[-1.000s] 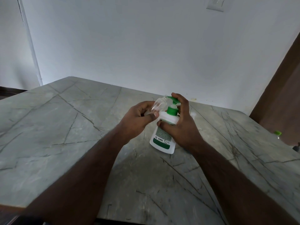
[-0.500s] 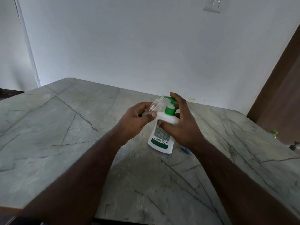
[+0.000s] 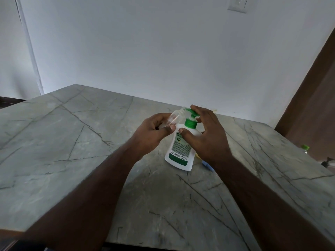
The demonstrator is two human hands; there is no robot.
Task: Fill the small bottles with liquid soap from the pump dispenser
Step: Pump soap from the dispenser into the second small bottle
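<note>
A grey-green marble desk (image 3: 76, 142) with dark veins fills the lower view, its far edge meeting a plain white wall (image 3: 145, 51). A white switch plate (image 3: 237, 4) sits high on that wall. Past the desk's right edge stands a brown wooden panel (image 3: 315, 98), with a small green-capped item (image 3: 305, 147) low beside it, too small to identify.

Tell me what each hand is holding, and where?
Left hand holds the small clear bottle by its lower body; right hand grips the soap dispenser, finger on the green pump.
</note>
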